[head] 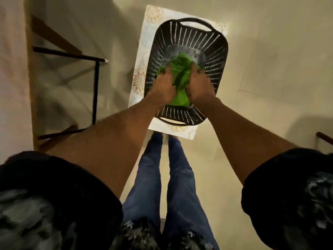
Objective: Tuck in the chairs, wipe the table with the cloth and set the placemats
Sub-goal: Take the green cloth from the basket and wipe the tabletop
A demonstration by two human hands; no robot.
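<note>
A dark slotted plastic basket (212, 56) stands on a small low surface covered with a pale floral cloth (144, 51). Inside the basket lies a green cloth (181, 74). Both my hands reach down into the basket. My left hand (164, 85) grips the green cloth on its left side, and my right hand (199, 83) grips it on its right side. The fingertips of both hands are buried in the fabric. Something pale lies under the cloth at the basket's bottom; I cannot tell what.
To the left is a table (12, 78) with a pale top, and black metal and wooden legs (95, 91) stand beside it. A dark chair part (324, 137) shows at the right edge. My legs stand on the beige floor just before the low surface.
</note>
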